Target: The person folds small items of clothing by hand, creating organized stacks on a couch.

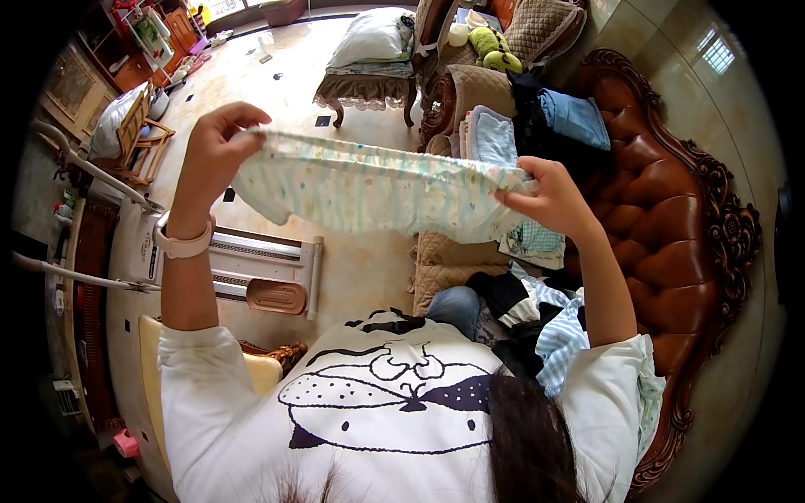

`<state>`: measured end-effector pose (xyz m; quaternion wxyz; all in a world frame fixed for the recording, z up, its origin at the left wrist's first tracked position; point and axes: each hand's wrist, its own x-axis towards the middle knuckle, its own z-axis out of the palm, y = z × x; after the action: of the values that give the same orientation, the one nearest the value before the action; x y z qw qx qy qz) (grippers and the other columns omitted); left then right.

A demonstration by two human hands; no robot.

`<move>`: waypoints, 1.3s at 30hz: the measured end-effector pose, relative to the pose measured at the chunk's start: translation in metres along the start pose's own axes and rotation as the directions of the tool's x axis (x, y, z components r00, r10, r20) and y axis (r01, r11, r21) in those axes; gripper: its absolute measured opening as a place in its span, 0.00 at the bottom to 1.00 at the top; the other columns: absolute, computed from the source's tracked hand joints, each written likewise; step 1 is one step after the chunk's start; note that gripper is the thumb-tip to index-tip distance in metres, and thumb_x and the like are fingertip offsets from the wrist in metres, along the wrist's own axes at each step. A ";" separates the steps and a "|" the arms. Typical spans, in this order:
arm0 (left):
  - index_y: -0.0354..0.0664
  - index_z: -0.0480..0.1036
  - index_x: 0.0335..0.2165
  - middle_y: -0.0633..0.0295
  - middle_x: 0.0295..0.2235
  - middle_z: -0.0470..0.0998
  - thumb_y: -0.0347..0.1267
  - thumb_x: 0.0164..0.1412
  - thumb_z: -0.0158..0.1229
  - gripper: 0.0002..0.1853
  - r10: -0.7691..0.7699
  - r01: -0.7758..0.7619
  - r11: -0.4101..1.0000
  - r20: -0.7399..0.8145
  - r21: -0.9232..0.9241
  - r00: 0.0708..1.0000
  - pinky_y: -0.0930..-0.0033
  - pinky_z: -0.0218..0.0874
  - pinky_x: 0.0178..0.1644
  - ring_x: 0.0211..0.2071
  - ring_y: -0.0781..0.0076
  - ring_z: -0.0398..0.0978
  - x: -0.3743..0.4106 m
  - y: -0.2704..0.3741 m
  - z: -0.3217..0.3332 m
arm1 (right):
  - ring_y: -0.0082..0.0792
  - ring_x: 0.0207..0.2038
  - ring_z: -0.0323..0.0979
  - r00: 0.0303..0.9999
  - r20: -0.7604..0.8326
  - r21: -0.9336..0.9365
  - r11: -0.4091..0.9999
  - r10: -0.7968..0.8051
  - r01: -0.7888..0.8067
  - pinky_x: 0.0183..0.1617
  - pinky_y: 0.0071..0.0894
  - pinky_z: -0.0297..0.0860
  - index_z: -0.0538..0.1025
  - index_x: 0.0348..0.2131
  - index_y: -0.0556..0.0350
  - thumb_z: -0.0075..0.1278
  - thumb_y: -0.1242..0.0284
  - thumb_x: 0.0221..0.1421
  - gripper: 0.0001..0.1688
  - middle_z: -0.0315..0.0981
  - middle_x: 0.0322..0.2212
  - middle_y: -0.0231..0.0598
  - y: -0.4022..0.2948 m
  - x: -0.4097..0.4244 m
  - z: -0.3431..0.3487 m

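A light garment (371, 188) with a gathered elastic edge and small coloured dots is stretched out in front of me, its cloth hanging below that edge. My left hand (229, 141) pinches one end of the edge, with a pale watch band on the wrist. At the other end, my right hand (544, 192) grips the edge between thumb and fingers. Behind and below the right hand, a folded checked cloth (538, 242) lies on the sofa seat. Part of a stack of folded towels (494, 135) shows just above the garment.
A tufted brown leather sofa (660, 239) with carved wood runs along the right. Loose clothes (560, 339) lie heaped on its seat beside me. Folded blue jeans (572, 119) rest farther up. A stool with a white pillow (374, 38) stands ahead; exercise equipment (264, 270) is at the left.
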<state>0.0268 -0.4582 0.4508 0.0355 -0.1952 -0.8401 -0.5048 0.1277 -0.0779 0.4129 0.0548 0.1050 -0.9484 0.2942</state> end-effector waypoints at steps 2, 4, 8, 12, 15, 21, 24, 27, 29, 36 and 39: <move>0.34 0.71 0.27 0.68 0.22 0.68 0.19 0.38 0.53 0.10 -0.030 0.023 0.997 0.097 0.072 0.995 0.84 0.56 0.30 0.24 0.85 0.64 -0.005 0.000 -0.003 | 0.35 0.13 0.58 0.996 -0.032 0.013 0.996 0.089 -0.089 0.17 0.32 0.54 0.66 0.13 0.63 0.49 0.60 0.42 0.23 0.57 0.09 0.44 0.000 -0.002 -0.002; 0.34 0.71 0.28 0.67 0.23 0.68 0.18 0.36 0.54 0.13 -0.065 0.055 0.997 0.194 0.058 0.979 0.84 0.57 0.30 0.26 0.85 0.64 -0.010 0.000 -0.002 | 0.45 0.14 0.62 0.986 -0.045 -0.166 0.972 0.160 -0.165 0.19 0.36 0.58 0.68 0.13 0.62 0.46 0.59 0.42 0.22 0.60 0.09 0.49 -0.010 -0.004 -0.007; 0.33 0.70 0.30 0.67 0.24 0.67 0.18 0.33 0.54 0.17 -0.149 0.105 0.983 0.321 0.150 0.935 0.83 0.57 0.29 0.26 0.83 0.63 -0.017 0.014 0.001 | 0.44 0.19 0.67 0.997 -0.060 -0.519 0.852 0.047 -0.071 0.23 0.39 0.63 0.70 0.12 0.60 0.47 0.63 0.38 0.17 0.65 0.12 0.48 -0.009 -0.012 0.004; 0.32 0.70 0.27 0.67 0.22 0.66 0.17 0.31 0.50 0.15 -0.175 0.141 0.983 0.354 0.120 0.919 0.82 0.56 0.27 0.24 0.83 0.62 -0.020 0.011 0.001 | 0.44 0.22 0.69 0.992 0.130 -0.597 0.799 0.007 0.072 0.25 0.40 0.64 0.71 0.13 0.57 0.47 0.66 0.33 0.12 0.67 0.14 0.45 -0.004 -0.020 0.001; 0.32 0.69 0.22 0.67 0.19 0.66 0.18 0.32 0.49 0.10 -0.182 0.116 0.977 0.421 0.178 0.889 0.81 0.56 0.26 0.22 0.82 0.62 -0.021 0.003 -0.001 | 0.44 0.23 0.67 0.991 0.132 -0.579 0.812 0.000 0.077 0.26 0.38 0.63 0.67 0.15 0.58 0.49 0.71 0.31 0.09 0.65 0.16 0.43 0.010 -0.023 0.010; 0.34 0.69 0.21 0.65 0.18 0.68 0.21 0.36 0.48 0.06 -0.206 0.107 0.947 0.319 0.302 0.925 0.80 0.56 0.23 0.19 0.81 0.63 -0.014 -0.003 -0.011 | 0.33 0.21 0.60 0.964 0.203 -0.172 0.975 0.173 -0.139 0.24 0.29 0.58 0.61 0.20 0.59 0.46 0.81 0.28 0.11 0.58 0.16 0.39 0.025 -0.018 -0.004; 0.34 0.69 0.25 0.65 0.19 0.69 0.22 0.36 0.49 0.09 -0.231 0.162 0.952 0.261 0.259 0.937 0.79 0.56 0.23 0.20 0.82 0.65 -0.012 -0.010 -0.015 | 0.23 0.20 0.62 0.910 0.163 0.121 0.907 0.382 -0.403 0.21 0.20 0.61 0.65 0.19 0.58 0.40 0.80 0.37 0.02 0.63 0.18 0.31 0.043 -0.012 -0.013; 0.33 0.69 0.24 0.63 0.20 0.69 0.22 0.35 0.49 0.10 -0.242 0.193 0.951 0.195 0.240 0.950 0.78 0.56 0.23 0.21 0.79 0.66 -0.012 -0.004 -0.001 | 0.23 0.21 0.66 0.812 0.345 0.403 0.707 0.471 -0.581 0.24 0.19 0.66 0.69 0.22 0.59 0.39 0.77 0.41 0.06 0.66 0.20 0.33 0.049 -0.006 -0.008; 0.34 0.68 0.24 0.61 0.19 0.69 0.22 0.34 0.49 0.10 -0.139 0.079 0.929 0.143 0.361 0.980 0.76 0.57 0.23 0.21 0.74 0.67 -0.009 -0.022 0.006 | 0.27 0.29 0.69 0.859 0.317 0.683 0.531 0.402 -0.501 0.35 0.29 0.68 0.70 0.28 0.60 0.39 0.78 0.44 0.09 0.69 0.24 0.35 0.047 -0.001 0.005; 0.37 0.67 0.22 0.51 0.21 0.71 0.22 0.39 0.46 0.05 -0.013 -0.061 0.518 0.080 0.853 0.997 0.57 0.62 0.28 0.24 0.52 0.70 -0.027 -0.069 0.075 | 0.35 0.33 0.70 0.948 0.316 0.831 -0.470 -0.041 -0.298 0.43 0.35 0.64 0.69 0.35 0.61 0.40 0.74 0.49 0.12 0.70 0.29 0.39 -0.024 0.024 0.031; 0.35 0.68 0.25 0.53 0.21 0.72 0.20 0.42 0.45 0.07 0.171 -0.239 0.785 0.170 0.572 0.970 0.63 0.64 0.29 0.25 0.56 0.72 -0.042 -0.058 0.103 | 0.33 0.31 0.70 0.910 0.406 0.803 -0.444 -0.079 -0.397 0.39 0.34 0.67 0.68 0.35 0.60 0.41 0.70 0.51 0.13 0.70 0.29 0.38 -0.040 0.033 0.050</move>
<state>0.0584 -0.4057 0.3412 0.1030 -0.2918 -0.9293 -0.2018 0.1029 -0.1444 0.3996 -0.2411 -0.0072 -0.2600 0.9350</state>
